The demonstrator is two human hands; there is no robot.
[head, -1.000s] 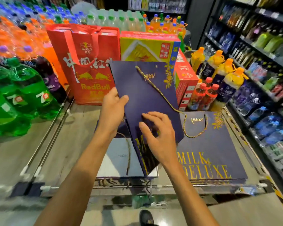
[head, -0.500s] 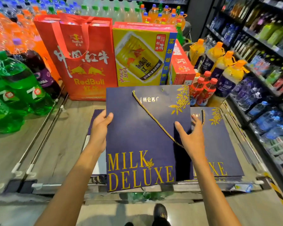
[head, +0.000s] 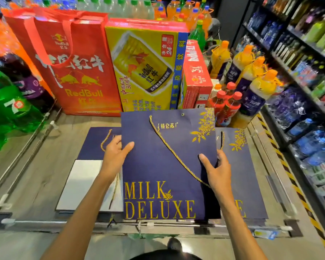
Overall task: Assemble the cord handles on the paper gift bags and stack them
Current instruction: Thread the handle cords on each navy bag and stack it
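Observation:
I hold a flat navy paper gift bag [head: 154, 166] printed "MILK DELUXE" face up over the shelf. My left hand [head: 114, 158] grips its left edge, thumb on top. My right hand [head: 217, 169] grips its right edge the same way. A gold cord [head: 174, 156] runs from the bag's upper left hole diagonally down to my right hand; the upper right eyelet [head: 182, 114] has no cord in it. Beneath lie more navy bags: one pile on the left [head: 98, 143] with a gold cord, one on the right [head: 246, 166].
A white sheet [head: 83, 184] lies under the left bag. Behind stand a red Red Bull bag [head: 68, 68], a yellow carton [head: 144, 68], a red box [head: 195, 76] and bottles [head: 251, 87]. Green bottles [head: 6, 109] crowd the left; a drinks rack [head: 308, 72] runs along the right.
The bag went from tilted and turned in my hands to flat and face up. Both hands shifted to its side edges. The view has moved closer.

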